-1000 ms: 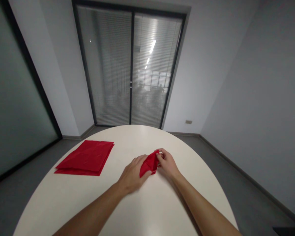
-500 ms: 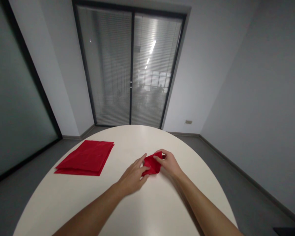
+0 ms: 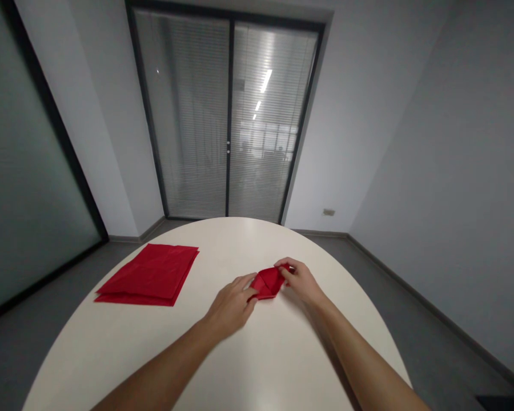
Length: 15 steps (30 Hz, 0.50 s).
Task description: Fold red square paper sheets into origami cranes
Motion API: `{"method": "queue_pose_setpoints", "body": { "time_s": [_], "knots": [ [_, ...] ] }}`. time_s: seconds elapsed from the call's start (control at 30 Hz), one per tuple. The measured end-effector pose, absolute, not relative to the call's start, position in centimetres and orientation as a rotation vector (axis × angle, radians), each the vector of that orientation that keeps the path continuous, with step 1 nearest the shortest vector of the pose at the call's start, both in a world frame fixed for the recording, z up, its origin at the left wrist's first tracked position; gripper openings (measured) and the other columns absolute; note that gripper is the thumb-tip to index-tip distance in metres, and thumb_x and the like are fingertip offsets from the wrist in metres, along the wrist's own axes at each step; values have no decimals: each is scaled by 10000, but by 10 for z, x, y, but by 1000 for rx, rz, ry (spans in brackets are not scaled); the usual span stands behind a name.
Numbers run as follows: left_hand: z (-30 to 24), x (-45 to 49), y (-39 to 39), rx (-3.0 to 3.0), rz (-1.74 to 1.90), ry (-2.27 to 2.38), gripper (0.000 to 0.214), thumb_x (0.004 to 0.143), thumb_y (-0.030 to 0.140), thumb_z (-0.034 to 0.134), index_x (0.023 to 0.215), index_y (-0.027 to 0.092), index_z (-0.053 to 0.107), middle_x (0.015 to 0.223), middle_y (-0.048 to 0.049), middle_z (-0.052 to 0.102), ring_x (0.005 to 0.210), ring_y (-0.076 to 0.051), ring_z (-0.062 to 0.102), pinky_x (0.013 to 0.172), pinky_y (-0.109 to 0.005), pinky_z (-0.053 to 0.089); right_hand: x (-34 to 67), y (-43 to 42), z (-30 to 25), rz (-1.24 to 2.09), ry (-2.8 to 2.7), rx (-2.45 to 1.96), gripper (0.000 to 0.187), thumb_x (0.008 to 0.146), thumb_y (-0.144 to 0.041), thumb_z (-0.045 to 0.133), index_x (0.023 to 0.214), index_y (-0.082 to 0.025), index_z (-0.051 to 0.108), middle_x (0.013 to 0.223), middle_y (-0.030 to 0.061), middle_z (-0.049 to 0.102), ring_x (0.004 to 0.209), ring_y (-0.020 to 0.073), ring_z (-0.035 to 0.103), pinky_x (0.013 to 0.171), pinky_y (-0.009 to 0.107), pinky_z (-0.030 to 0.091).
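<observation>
The small red sheet [image 3: 268, 284], creased and folded, is sitting between the person's two hands, over the middle of the round white desk [image 3: 257, 359]. The left hand [image 3: 232, 303] is pinching its left end between thumb and fingers, while the right hand [image 3: 298, 279] is gripping its far right corner. Off to the left, larger red sheets [image 3: 152, 275] are lying stacked on the desk, well apart from the hands.
</observation>
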<state>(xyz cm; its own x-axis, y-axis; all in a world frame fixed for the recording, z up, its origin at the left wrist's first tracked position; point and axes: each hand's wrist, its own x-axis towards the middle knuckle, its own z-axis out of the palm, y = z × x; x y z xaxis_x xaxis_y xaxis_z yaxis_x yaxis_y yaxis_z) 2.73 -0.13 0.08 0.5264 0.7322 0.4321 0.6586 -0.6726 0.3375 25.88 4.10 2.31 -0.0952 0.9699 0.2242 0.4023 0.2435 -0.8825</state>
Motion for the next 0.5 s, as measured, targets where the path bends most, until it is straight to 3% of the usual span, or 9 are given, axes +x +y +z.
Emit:
{"method": "queue_pose_setpoints", "body": {
  "time_s": [0.13,0.23,0.37,0.5],
  "knots": [
    [2,26,3,2537,871,1289,275,937,153,501,1131,227,680,1158,-51,710,1083,-215,631,975,-364,509,263,34,32,855,-1745,-1205,274,825,-356,598,1007,-174,693,981,79,713,892,220,651,749,325,519],
    [0,25,6,2516,868,1335,250,934,137,492,1055,224,692,1057,-44,734,1009,-211,653,920,-346,512,268,28,38,896,-1878,-1090,257,807,-267,622,1045,-210,700,1276,96,638,1131,257,605,887,368,510],
    [-5,23,9,2518,842,1350,244,933,137,491,999,231,706,1024,-40,744,988,-206,666,898,-325,504,273,22,47,837,-2116,-1000,254,763,-106,548,901,-202,739,1296,89,619,1084,242,629,891,362,512],
    [-3,23,8,2524,793,1358,251,922,126,500,968,234,722,979,-45,750,966,-211,674,877,-324,501,274,20,51,610,-2245,-1070,305,757,-67,556,922,-216,764,1320,91,599,1124,249,619,961,385,489]
  ]
}}
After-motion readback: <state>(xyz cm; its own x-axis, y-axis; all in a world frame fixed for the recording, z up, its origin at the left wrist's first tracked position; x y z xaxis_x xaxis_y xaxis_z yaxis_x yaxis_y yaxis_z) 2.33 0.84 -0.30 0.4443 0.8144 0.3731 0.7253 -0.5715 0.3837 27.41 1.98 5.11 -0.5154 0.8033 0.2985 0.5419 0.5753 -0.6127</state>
